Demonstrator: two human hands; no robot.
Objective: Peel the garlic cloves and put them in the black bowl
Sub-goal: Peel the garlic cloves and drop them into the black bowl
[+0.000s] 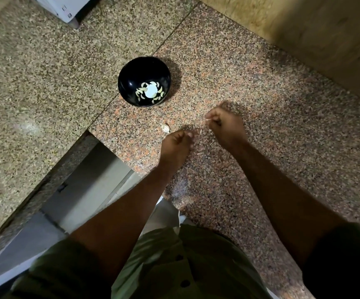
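Garlic clove [207, 120] mostly hidden, pinched in right hand [224, 124]; left hand [178, 143] fingers pinch peel [200, 132]

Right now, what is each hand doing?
Left hand: fingers curled, pinching something small and pale; what it is cannot be told.
Right hand: pinching a pale scrap.

**Speckled granite under dim, warm light**

We look down on a polished, speckled brown-and-pink granite surface [228, 67], crossed by a thin dark seam. A notch cut into its near left edge opens onto a grey floor [88, 182] below. A tan stone wall [304, 35] runs along the upper right, and a white boxy appliance corner [64, 7] sits at top left.
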